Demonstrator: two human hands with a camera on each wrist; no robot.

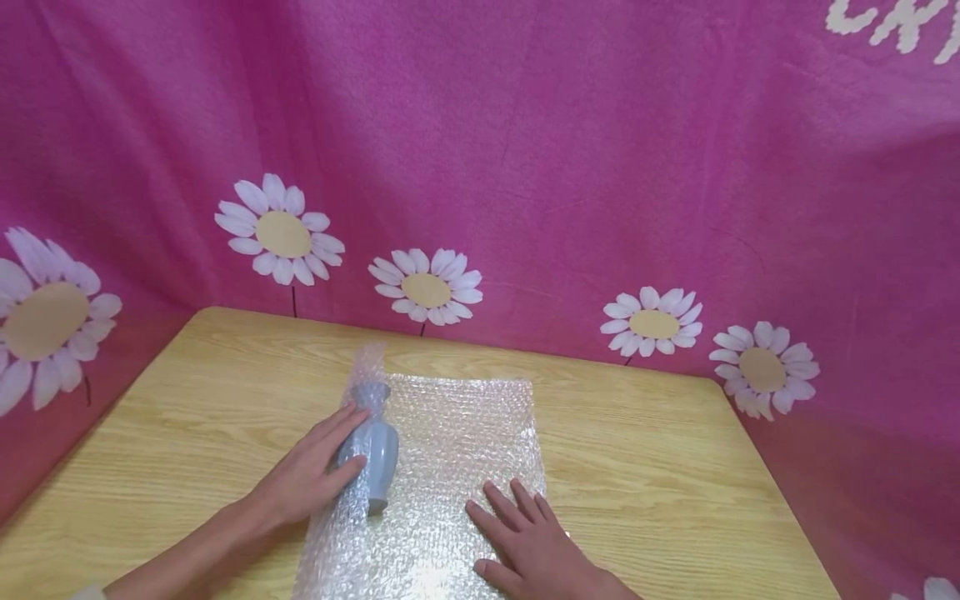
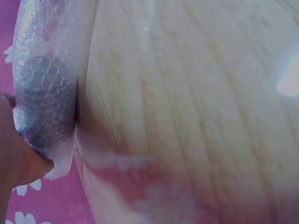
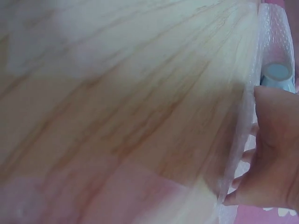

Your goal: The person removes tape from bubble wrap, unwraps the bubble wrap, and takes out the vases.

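Note:
A blue-grey vase point(image 1: 384, 458) lies on a sheet of bubble wrap point(image 1: 465, 433), whose left edge is folded over part of it. My left hand point(image 1: 303, 477) holds the folded wrap against the vase, thumb and fingers laid across it. In the left wrist view the vase point(image 2: 44, 88) shows dark through the wrap, with the hand point(image 2: 21, 158) at its side. With fingers spread, my right hand point(image 1: 532, 546) rests on the right part of the sheet. The right wrist view shows that hand point(image 3: 278, 149) at the wrap's edge and the vase's round end point(image 3: 278, 71) beyond.
The light wooden table point(image 1: 652, 467) extends to both sides of the sheet. A pink-purple cloth point(image 1: 540, 167) with printed white daisies hangs behind the table and along its sides.

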